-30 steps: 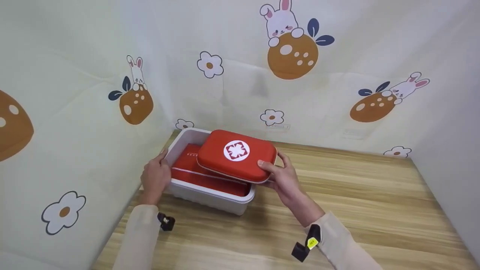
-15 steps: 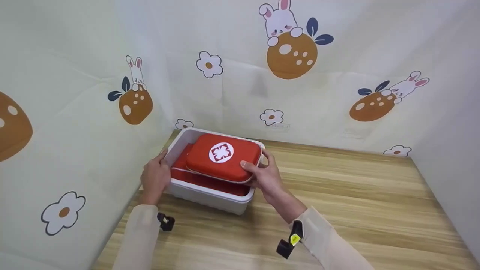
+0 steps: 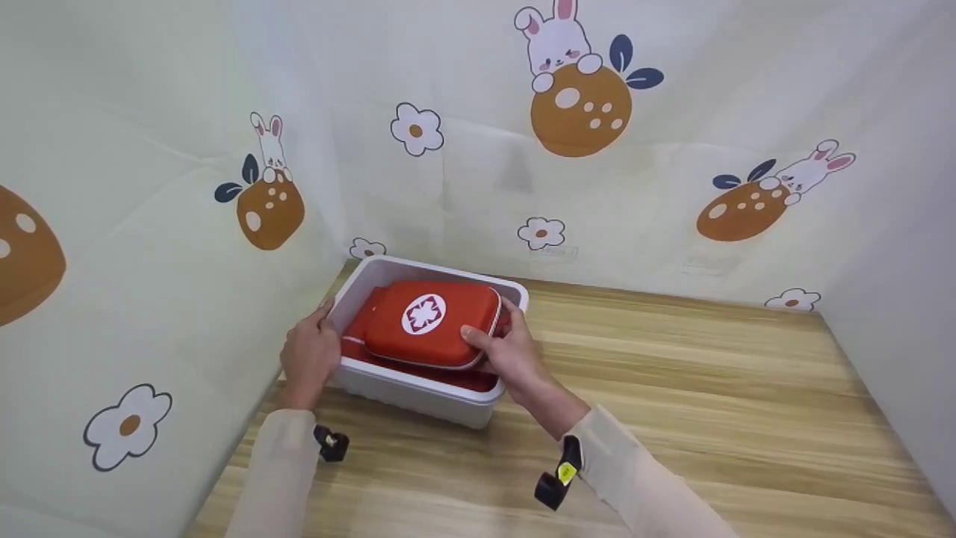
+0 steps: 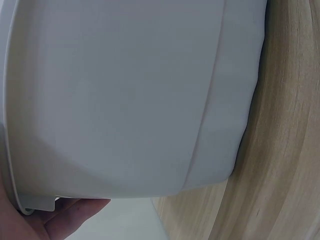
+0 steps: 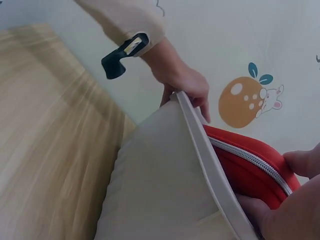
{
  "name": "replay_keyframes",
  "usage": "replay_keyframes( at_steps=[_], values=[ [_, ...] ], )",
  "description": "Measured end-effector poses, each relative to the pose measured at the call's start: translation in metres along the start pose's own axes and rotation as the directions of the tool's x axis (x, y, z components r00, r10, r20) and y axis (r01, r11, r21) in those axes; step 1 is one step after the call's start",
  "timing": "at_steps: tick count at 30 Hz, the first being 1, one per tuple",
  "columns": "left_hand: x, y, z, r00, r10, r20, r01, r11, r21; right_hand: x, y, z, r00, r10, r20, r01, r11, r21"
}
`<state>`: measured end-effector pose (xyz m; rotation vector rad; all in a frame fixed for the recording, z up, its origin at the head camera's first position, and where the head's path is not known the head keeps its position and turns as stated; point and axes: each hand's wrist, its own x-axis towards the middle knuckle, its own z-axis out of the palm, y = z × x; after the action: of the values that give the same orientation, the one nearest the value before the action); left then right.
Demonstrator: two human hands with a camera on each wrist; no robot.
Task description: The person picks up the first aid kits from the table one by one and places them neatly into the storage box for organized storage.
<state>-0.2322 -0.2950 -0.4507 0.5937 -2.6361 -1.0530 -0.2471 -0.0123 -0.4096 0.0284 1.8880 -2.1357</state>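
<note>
A red zippered first-aid case (image 3: 455,310) with a white round emblem lies tilted inside the white plastic bin (image 3: 418,403). My right hand (image 3: 515,355) holds the case by its right end, thumb on top and fingers beneath. In the right wrist view, the case's zipper (image 5: 250,157) shows just above the bin's rim. Under the case, another flat red item (image 3: 361,323) is partly visible in the bin; its kind is hard to tell. My left hand (image 3: 310,351) grips the bin's left rim, with its fingertips seen below the rim in the left wrist view.
The bin stands on a wood-grain table (image 3: 694,388), near the back left corner. Pale cloth walls (image 3: 463,179) printed with rabbits, orange fruit and flowers enclose the table at the left, back and right. Each wrist carries a black strap mount (image 3: 556,478).
My right hand has moved left and down with the first-aid case, from above the bin's right side to inside it. My left hand and the bin have stayed in place.
</note>
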Motion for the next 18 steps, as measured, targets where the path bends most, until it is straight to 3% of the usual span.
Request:
replay_keyframes(
  at_steps=[9, 18],
  values=[
    [-0.0008, -0.0015, 0.0003, 1.000, 0.011, -0.024, -0.011, 1.000, 0.006, -0.0037, 0.0046, -0.0022, 0.996, -0.081, 0.039, 0.088, 0.968, -0.236],
    [-0.0011, -0.0004, -0.0007, 1.000, 0.001, -0.003, -0.001, 1.000, -0.009, -0.0088, 0.0062, -0.0025, 0.996, -0.005, 0.088, 0.030, 0.959, -0.282]
  ],
)
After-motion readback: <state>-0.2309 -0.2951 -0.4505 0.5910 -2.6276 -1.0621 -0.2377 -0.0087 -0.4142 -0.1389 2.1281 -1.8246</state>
